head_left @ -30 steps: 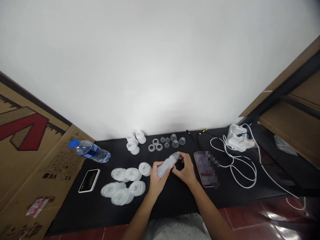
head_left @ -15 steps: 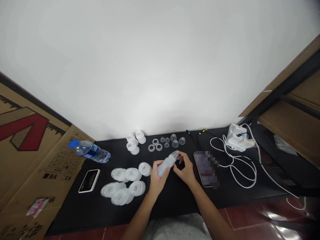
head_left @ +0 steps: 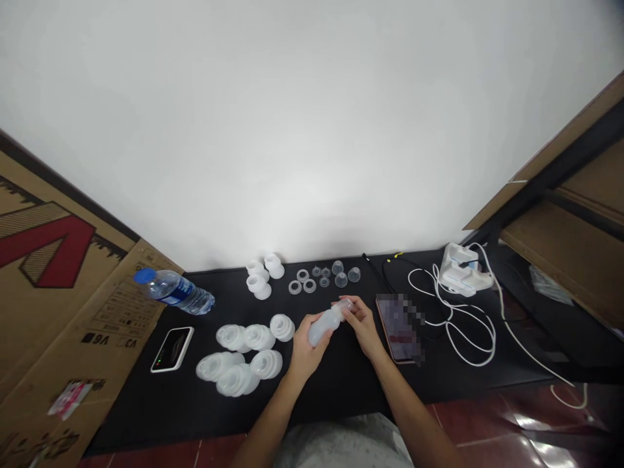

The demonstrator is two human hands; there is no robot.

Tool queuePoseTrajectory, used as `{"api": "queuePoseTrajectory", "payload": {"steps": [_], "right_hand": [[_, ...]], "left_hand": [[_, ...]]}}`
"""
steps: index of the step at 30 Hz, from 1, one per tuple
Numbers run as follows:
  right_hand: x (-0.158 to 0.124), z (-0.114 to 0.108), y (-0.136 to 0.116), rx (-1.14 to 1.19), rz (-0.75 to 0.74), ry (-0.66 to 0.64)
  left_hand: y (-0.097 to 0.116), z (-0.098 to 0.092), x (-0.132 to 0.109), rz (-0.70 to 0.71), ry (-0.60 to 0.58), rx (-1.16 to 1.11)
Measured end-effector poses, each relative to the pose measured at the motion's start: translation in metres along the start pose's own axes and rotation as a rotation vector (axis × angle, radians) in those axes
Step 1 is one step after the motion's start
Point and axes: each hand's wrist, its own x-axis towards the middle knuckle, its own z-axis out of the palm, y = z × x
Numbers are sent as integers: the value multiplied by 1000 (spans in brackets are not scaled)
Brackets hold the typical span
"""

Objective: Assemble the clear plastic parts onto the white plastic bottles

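My left hand (head_left: 302,348) is wrapped round the body of a translucent white baby bottle (head_left: 324,324), held tilted over the black table (head_left: 341,383). At the bottle's top end, my right hand (head_left: 359,323) pinches the clear cap. A heap of several similar white bottles (head_left: 244,354) lies just left of my left hand. Behind the hands lie several clear rings and teats (head_left: 322,277) and three small white bottles (head_left: 262,275).
A phone (head_left: 400,327) lies right of my right hand, with white cables (head_left: 463,318) and a white charger (head_left: 461,273) beyond. A water bottle (head_left: 174,292) and a small white device (head_left: 172,348) are at the left, by a cardboard box (head_left: 63,286).
My right hand has closed in on the bottle's cap end; the bottle stays in my left hand. The view has shifted slightly.
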Motion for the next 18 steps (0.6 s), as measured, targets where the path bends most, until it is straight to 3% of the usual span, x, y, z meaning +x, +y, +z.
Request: {"api": "queuePoseTrajectory", "payload": {"steps": [6, 12, 18], "right_hand": [[0, 0, 5, 27, 10, 40], [-6, 3, 2, 83, 142, -172], [-3, 2, 11, 103, 106, 40]], "left_hand": [[-4, 4, -1, 47, 33, 47], [-1, 4, 0, 14, -54, -30], [10, 3, -2, -42, -229, 9]]}}
